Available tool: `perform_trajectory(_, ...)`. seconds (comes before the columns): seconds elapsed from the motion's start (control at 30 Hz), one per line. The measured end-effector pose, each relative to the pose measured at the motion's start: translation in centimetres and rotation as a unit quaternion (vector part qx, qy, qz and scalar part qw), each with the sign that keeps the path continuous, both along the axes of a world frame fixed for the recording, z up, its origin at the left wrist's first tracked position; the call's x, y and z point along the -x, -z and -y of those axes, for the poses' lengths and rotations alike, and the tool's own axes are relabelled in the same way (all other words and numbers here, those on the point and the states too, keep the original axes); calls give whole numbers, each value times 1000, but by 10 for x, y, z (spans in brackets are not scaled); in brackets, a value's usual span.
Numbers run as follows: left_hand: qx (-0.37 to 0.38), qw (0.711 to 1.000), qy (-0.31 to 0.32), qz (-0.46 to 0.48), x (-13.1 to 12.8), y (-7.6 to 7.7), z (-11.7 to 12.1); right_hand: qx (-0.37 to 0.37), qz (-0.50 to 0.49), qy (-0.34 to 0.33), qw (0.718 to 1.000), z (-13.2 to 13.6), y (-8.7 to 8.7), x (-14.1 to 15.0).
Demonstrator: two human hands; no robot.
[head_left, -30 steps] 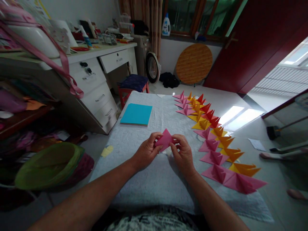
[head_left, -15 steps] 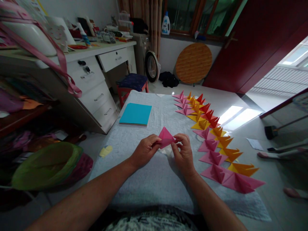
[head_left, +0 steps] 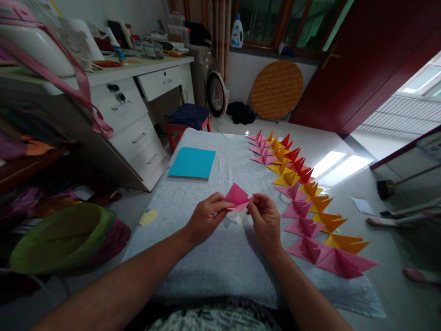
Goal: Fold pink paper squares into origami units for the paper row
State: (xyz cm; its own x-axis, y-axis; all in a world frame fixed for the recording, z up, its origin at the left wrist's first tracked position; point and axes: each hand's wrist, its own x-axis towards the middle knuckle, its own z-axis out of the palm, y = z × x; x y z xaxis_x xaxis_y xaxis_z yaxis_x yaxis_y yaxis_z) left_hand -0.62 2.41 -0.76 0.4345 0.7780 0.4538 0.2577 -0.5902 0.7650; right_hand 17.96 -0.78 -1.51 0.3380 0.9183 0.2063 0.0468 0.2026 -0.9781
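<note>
A partly folded pink origami paper [head_left: 237, 195] is held above the cloth-covered table [head_left: 213, 271]. My left hand [head_left: 207, 215] pinches its left side between thumb and fingers. On its right corner, the thumb and fingertips of my right hand [head_left: 264, 219] are closed. Rows of folded paper cranes stand along the table's right side: pink cranes [head_left: 303, 226], yellow cranes [head_left: 329, 221] and red cranes [head_left: 299, 162]. A stack of blue square paper [head_left: 193, 163] lies at the back left of the table.
A green-lined waste bin [head_left: 65, 236] stands at the left beside a yellow patch [head_left: 148, 217] on the cloth. Behind are a white desk [head_left: 132, 124], a stool [head_left: 189, 116] and an open washing machine [head_left: 216, 94]. A person's foot [head_left: 415, 275] shows at the right.
The upper flap of the pink paper has tilted and opened a little, with a fold now showing along its lower edge. Both hands stay on it. The view has shifted slightly.
</note>
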Motion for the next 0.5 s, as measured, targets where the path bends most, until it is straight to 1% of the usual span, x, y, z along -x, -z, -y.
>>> perform_trajectory(0.07, -2, 1000, 0, -2, 0, 0, 0, -8, -15, 6, 1000, 0, -1, 1)
perform_trajectory(0.27, -5, 1000, 3, -12, -3, -2, 2, -3, -2, -11, 1000, 2, -3, -1)
perform_trajectory(0.37, -2, 1000, 3, -14, -2, -4, 3, -22, 8, -19, 1000, 2, -5, -1)
perform_trajectory(0.5, 10, 1000, 10, 2, -2, -3, 2, -64, 39, -36, 997, 2, -7, 0)
